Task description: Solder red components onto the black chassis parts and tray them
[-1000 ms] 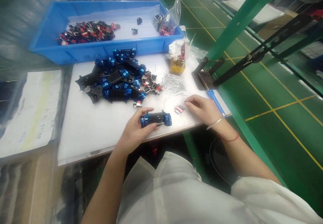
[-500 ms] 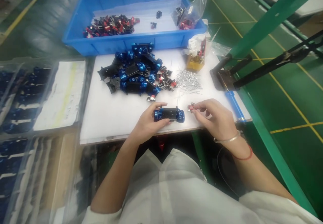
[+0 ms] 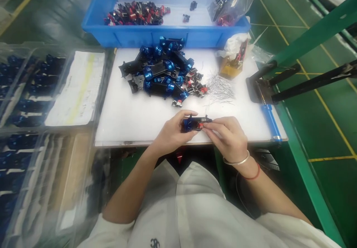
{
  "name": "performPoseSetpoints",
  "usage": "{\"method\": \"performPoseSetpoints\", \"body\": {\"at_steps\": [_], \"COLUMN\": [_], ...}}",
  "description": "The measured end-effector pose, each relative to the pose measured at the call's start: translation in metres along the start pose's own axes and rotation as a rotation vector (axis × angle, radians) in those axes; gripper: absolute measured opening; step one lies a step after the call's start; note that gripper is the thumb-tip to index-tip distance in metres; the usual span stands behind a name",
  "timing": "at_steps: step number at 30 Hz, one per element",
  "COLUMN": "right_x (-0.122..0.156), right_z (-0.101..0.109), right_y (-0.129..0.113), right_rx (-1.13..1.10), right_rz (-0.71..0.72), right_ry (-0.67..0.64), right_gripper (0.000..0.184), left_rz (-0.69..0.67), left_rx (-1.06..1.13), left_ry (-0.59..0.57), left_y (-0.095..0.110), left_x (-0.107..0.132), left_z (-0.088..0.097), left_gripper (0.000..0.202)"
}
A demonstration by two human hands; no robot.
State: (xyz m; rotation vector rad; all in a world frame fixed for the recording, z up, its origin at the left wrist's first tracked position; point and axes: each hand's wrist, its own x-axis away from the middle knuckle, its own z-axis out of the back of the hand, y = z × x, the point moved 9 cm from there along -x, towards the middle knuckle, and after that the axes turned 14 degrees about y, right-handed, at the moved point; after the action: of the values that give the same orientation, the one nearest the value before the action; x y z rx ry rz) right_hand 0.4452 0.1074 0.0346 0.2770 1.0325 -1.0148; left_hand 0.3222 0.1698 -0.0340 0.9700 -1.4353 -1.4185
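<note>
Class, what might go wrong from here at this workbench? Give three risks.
The small red part, pinched by the right hand over the blue-and-black piece, might slip off the white tabletop at its near edge. The left hand grips that piece at one end, so it may twist. The loose metal pins lie just beyond both hands and might scatter if brushed.

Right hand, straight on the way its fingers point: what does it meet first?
The blue-and-black part in the left hand. The right hand's fingertips, pinching a small red piece, are right at that part's end; whether they touch it is hard to tell.
</note>
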Motion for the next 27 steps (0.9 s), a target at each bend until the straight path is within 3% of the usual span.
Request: {"method": "performPoseSetpoints", "body": {"at_steps": [9, 15, 19, 23, 27], "right_x": [0.005, 0.004, 0.005, 0.005, 0.0], "right_z": [-0.002, -0.005, -0.009, -0.007, -0.002], "right_y": [0.009, 0.0, -0.005, -0.009, -0.011], "right_rx": [-0.054, 0.012, 0.066, 0.098, 0.057], "right_rz": [-0.048, 0.036, 0.11, 0.179, 0.172], "right_ry": [0.042, -0.014, -0.071, -0.055, -0.078], "right_gripper": [0.016, 0.02, 0.036, 0.032, 0.023], "left_rz": [-0.04, 0.049, 0.091, 0.085, 0.053], "left_rx": [-0.008, 0.117, 0.187, 0.171, 0.054], "left_ry": [-0.015, -0.015, -0.01, -0.035, -0.141], "left_y": [-0.002, -0.008, -0.007, -0.002, 0.008], "left_x": [0.002, 0.0, -0.002, -0.002, 0.007], "left_z": [-0.002, 0.001, 0.005, 0.006, 0.006], "left_gripper": [0.043, 0.049, 0.048, 0.042, 0.042]}}
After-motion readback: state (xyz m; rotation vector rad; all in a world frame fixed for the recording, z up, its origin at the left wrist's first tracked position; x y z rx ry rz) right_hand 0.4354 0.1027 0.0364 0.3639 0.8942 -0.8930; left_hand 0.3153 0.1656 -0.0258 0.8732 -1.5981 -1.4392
